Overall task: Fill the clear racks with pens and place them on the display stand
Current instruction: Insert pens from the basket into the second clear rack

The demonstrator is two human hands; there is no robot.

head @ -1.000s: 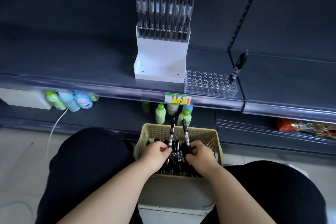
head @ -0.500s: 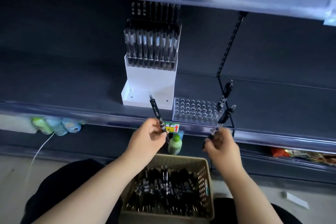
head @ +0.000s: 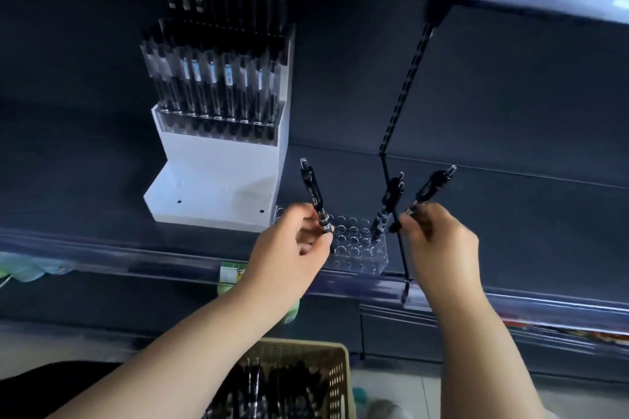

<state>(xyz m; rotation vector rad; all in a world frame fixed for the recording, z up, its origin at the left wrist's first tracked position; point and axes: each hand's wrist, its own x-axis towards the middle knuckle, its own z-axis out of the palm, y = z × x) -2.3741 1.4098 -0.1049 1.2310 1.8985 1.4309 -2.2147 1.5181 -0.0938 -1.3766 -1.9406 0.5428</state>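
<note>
- While the clear rack (head: 354,250) stands on the shelf (head: 510,207) just beside the white display stand (head: 218,177), only one planted pen (head: 386,209) is seen in it, near its right end; the other holes appear unfilled
- A second pen (head: 315,194) is pinched by the left hand (head: 289,248), fingers curled round its lower barrel, and is held nearly upright over the rack's left part
- A third pen (head: 430,189) is pinched near its tip by the right hand (head: 439,235) and is tilted to the right, close to the rack's right end
- The upper tiers of the stand are taken up by filled racks (head: 218,105), so that part is judged done; no rack is seen on the lowest step
- Many loose pens (head: 272,395) are left in the basket (head: 337,381) below
- Filling of this rack is judged barely begun, and its placing on the stand is not yet done
</note>
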